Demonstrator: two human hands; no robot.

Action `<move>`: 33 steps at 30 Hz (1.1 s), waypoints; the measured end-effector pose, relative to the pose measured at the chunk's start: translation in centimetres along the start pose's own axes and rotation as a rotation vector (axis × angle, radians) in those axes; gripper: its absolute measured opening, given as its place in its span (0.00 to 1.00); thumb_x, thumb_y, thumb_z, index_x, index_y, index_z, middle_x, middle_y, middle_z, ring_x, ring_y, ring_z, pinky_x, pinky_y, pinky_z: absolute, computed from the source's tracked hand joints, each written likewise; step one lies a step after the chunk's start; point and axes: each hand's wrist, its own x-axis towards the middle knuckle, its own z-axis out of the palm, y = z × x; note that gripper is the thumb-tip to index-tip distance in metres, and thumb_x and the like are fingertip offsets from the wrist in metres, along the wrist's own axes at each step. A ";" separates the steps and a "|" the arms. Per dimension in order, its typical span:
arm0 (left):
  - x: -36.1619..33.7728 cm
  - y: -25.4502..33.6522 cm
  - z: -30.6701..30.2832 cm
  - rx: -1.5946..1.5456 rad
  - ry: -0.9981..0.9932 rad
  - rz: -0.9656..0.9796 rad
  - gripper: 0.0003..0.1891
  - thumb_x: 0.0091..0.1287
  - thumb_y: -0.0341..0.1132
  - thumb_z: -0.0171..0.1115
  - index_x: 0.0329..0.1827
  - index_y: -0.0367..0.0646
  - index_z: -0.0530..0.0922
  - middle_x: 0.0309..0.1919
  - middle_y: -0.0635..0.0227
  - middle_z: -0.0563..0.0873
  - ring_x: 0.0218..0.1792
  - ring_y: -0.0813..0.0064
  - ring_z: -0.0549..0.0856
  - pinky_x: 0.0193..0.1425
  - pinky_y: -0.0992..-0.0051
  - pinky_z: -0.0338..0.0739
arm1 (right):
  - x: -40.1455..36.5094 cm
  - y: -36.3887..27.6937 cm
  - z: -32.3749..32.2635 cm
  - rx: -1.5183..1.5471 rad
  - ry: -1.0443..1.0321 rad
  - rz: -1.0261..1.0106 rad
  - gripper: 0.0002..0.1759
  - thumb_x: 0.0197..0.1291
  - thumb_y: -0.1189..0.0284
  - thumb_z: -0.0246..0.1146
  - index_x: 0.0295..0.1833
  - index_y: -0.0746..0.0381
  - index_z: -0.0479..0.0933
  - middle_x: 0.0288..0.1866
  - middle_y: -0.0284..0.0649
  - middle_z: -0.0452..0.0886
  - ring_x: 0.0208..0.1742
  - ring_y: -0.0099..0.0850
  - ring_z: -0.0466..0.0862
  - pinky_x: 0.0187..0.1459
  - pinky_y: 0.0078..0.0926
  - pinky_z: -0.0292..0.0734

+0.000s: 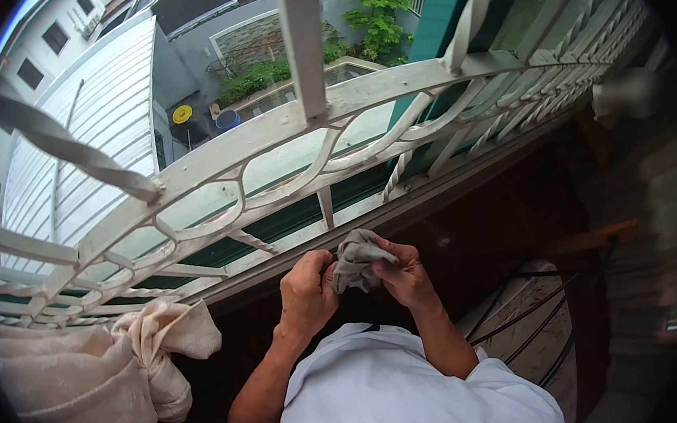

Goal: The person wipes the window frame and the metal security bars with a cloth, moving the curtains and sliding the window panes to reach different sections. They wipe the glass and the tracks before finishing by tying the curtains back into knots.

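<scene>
A crumpled grey cloth [358,261] is bunched up between my two hands, in front of my chest and just below the window sill. My left hand [310,288] grips its left side, fingers curled in. On the other side my right hand [404,276] is closed round the cloth, with the thumb and fingers pressed into its folds. Past the cloth runs a white metal window grille [270,155] with curved and twisted bars.
A knotted cream curtain [163,352] hangs at the left. To the lower right stands an ironing-board-like padded surface [548,298] behind dark thin rods [514,317]. Another curtain [626,228] hangs at the far right. Outside are a white metal roof [89,128] and a yard.
</scene>
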 end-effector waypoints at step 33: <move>0.4 -1.1 -11.0 -0.042 -0.228 -0.047 0.03 0.68 0.25 0.69 0.37 0.33 0.85 0.35 0.63 0.91 0.22 0.83 0.80 0.26 0.82 0.72 | 17.7 7.0 -3.3 -1.369 1.198 -0.452 0.11 0.67 0.69 0.64 0.36 0.67 0.80 0.35 0.56 0.84 0.40 0.55 0.87 0.39 0.45 0.83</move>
